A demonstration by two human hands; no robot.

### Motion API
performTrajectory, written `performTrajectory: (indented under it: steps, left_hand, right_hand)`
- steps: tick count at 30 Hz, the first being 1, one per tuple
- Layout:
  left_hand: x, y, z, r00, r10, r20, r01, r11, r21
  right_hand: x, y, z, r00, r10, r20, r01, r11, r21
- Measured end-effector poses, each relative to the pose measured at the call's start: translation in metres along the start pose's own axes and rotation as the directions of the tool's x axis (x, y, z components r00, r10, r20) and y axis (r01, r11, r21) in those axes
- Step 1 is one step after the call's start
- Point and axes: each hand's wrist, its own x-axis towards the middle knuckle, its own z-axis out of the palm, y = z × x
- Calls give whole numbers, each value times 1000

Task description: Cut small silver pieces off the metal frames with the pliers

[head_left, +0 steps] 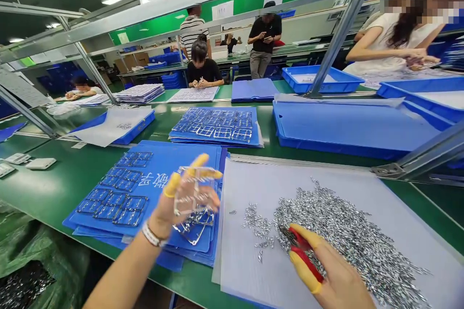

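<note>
left hand: the left hand [184, 203] is raised over the blue corrugated plastic sheet [188, 164], holding a stamped metal frame [194, 193].
left fingers: spread and slightly curled around the frame, with yellow finger cots [172, 184] on the thumb and index finger.
right hand: the right hand [331, 270] is at the near right, over a pile of small silver metal pieces [348, 236], holding red-handled snips [300, 246].
right fingers: thumb and index finger, both in yellow cots, press the red handles together; the snips' tips touch the pile.
pile: it lies spread across a translucent white sheet [246, 270], right of the left hand, with a few loose pieces toward its left edge.
near left: more metal frames [123, 207] lie in rows on the blue sheet, beside a green bag [36, 251] holding dark metal scraps.
far: a stack of frames [217, 128] sits on blue sheets on the green workbench [36, 198]; a blue plastic tray [348, 125] is to its right.
others: a seated person [391, 43] at far right handles pieces; a standing person [264, 34] is farther back.
</note>
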Motion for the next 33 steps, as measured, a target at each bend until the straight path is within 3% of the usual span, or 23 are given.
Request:
performTrajectory:
  steps: [2,4,6,9,14,22,33]
  left_hand:
    - [6,-41,32,985,-147,85,164,953,-256]
    - [17,-77,50,962,-240,132,273,878,-393]
    - [29,-105,57,939,-311,148,343,820,-458]
    - [39,-128,58,908,-387,160,414,773,-481]
    - [40,-141,53,897,-425,123,427,755,-497]
    - [42,-150,49,921,-386,60,363,790,-493]
    - [39,-148,51,931,-365,23,333,819,-467]
  right_hand:
    - [4,-11,-2,997,-24,-75,22,999,-24]
    - [4,-20,-6,990,-50,-129,42,997,-66]
    - [3,-26,-9,983,-98,-153,77,988,-137]
    - [0,-35,-8,991,-119,-60,102,965,-240]
    - [12,-51,3,999,-42,30,49,951,-305]
    - [27,-55,18,990,-52,131,102,906,-412]
    - [34,-65,8,986,-25,167,94,901,-423]
